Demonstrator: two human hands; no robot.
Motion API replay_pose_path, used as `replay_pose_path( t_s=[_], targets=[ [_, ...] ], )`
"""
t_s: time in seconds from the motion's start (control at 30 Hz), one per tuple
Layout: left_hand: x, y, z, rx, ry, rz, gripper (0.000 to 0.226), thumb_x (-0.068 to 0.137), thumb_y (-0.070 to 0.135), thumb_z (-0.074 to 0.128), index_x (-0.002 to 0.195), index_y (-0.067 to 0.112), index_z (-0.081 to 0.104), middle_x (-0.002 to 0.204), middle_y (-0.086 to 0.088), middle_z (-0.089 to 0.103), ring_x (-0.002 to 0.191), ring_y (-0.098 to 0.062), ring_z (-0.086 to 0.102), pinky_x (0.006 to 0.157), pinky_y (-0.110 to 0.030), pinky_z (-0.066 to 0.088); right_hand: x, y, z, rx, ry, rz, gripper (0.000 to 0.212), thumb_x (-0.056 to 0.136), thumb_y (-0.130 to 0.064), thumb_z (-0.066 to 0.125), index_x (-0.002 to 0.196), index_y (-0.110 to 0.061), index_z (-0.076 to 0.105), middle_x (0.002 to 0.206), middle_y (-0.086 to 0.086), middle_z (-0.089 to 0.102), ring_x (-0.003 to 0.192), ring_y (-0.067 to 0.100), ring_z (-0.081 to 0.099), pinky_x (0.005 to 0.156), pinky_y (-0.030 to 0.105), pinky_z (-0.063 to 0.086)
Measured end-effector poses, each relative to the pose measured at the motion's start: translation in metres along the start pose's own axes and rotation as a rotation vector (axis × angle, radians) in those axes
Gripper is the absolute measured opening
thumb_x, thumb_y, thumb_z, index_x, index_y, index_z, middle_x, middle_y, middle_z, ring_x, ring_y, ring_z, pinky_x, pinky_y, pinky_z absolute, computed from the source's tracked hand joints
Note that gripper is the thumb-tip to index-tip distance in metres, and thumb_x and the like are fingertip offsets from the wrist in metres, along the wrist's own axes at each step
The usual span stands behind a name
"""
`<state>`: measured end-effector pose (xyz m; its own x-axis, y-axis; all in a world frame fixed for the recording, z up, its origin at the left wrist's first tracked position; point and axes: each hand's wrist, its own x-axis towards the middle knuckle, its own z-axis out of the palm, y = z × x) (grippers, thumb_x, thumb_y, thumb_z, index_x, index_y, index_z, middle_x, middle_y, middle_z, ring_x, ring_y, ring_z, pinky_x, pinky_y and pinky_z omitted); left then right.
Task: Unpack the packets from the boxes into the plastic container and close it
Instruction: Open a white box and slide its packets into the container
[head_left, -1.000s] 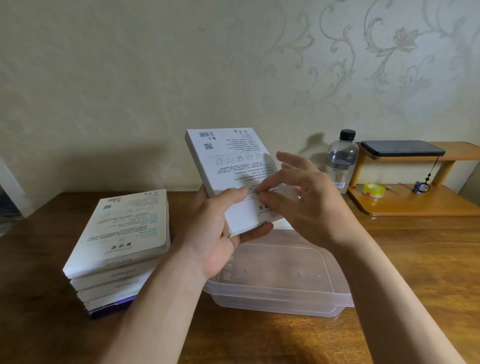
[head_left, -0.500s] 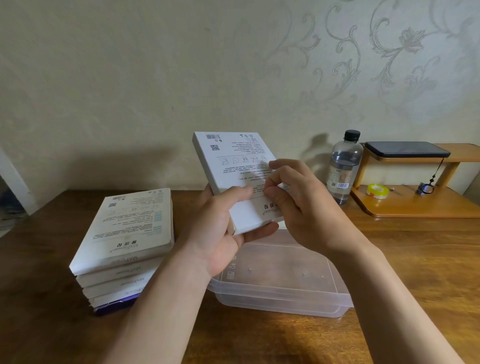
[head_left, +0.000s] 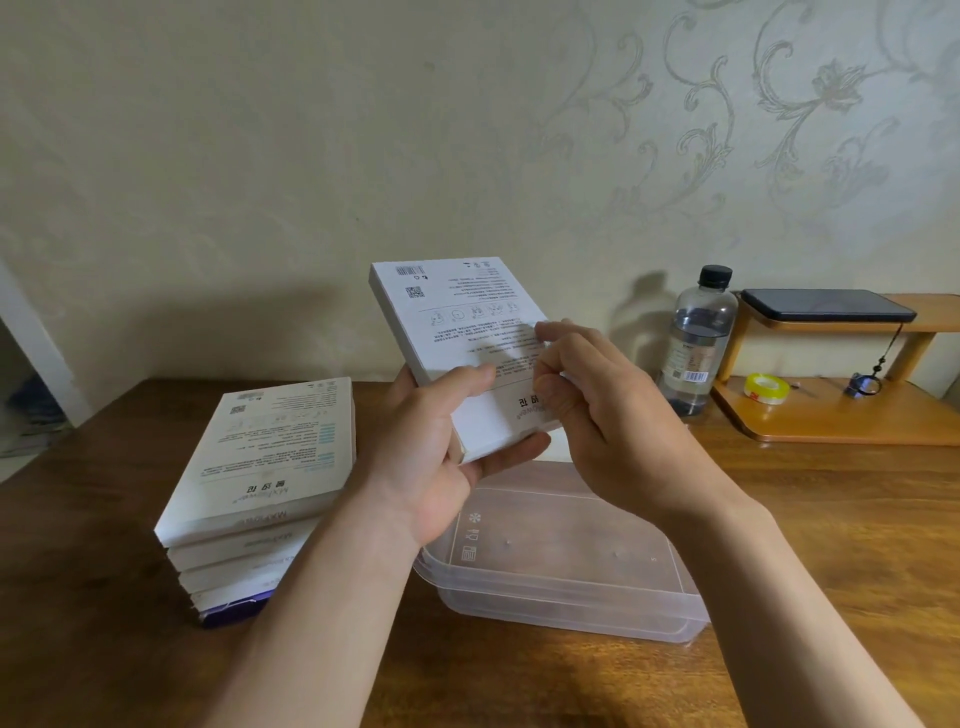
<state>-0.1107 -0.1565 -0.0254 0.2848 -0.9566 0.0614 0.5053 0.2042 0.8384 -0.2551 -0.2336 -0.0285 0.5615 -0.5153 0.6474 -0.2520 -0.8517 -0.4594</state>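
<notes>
1 white box (head_left: 457, 332) is held tilted above the lidded plastic container (head_left: 571, 603), which is set on the wooden table (head_left: 831, 519). Its lower end is gripped by the left hand (head_left: 441, 457), thumb laid on the printed face; its right edge is pinched by the curled fingers of the right hand (head_left: 602, 415). A stack of boxes (head_left: 260, 467) is seen just left, a bottle (head_left: 698, 343) and shelf (head_left: 831, 421) at right.

wall (head_left: 260, 156): cream, scroll-patterned | table (head_left: 93, 597): dark wood | shelf (head_left: 841, 421): small, wooden
</notes>
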Motion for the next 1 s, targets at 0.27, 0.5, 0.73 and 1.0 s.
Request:
replay_pose_path(
  t_s=[0.27, 0.5, 0.73, 1.0],
  targets=[
    [0.001, 0.005, -0.004, -0.054, 0.115, 0.123, 0.046, 0.095, 0.003, 0.061, 0.133, 0.028, 0.060, 0.125, -0.009, 0.071, 0.114, -0.035, 0.068, 0.068, -0.041, 0.060, 0.000, -0.004, 0.000, -0.043, 0.042, 0.032, 0.009, 0.100, -0.015, 0.052, 0.099, -0.011, 0.059, 0.127, 0.000, 0.054, 0.104, -0.003, 0.043, 0.086, 0.020, 0.048],
    [-0.001, 0.006, -0.002, 0.022, 0.091, 0.174, 0.047, 0.093, -0.002, 0.062, 0.129, 0.027, 0.061, 0.118, -0.006, 0.074, 0.099, -0.028, 0.075, 0.068, -0.044, 0.061, 0.004, -0.013, -0.010, 0.254, 0.172, 0.350, 0.013, 0.090, -0.035, 0.061, 0.091, -0.022, 0.063, 0.096, -0.012, 0.069, 0.094, 0.003, 0.062, 0.081, 0.030, 0.050],
    [-0.002, -0.001, 0.002, 0.237, 0.022, 0.306, 0.050, 0.092, -0.009, 0.061, 0.129, 0.026, 0.061, 0.124, -0.001, 0.072, 0.114, -0.028, 0.069, 0.091, -0.061, 0.056, 0.010, -0.018, -0.014, 0.384, 0.006, 0.884, 0.066, 0.092, -0.063, 0.049, 0.073, -0.004, 0.072, 0.069, 0.010, 0.073, 0.059, 0.022, 0.062, 0.064, 0.037, 0.052],
    [0.000, -0.005, 0.002, 0.270, -0.027, 0.339, 0.057, 0.083, -0.001, 0.062, 0.135, 0.022, 0.055, 0.130, -0.005, 0.069, 0.121, -0.027, 0.066, 0.102, -0.056, 0.051, 0.006, -0.014, -0.011, 0.557, -0.157, 0.814, 0.035, 0.088, -0.039, 0.071, 0.087, -0.005, 0.077, 0.078, 0.006, 0.073, 0.060, 0.017, 0.061, 0.070, 0.035, 0.053]
  ],
)
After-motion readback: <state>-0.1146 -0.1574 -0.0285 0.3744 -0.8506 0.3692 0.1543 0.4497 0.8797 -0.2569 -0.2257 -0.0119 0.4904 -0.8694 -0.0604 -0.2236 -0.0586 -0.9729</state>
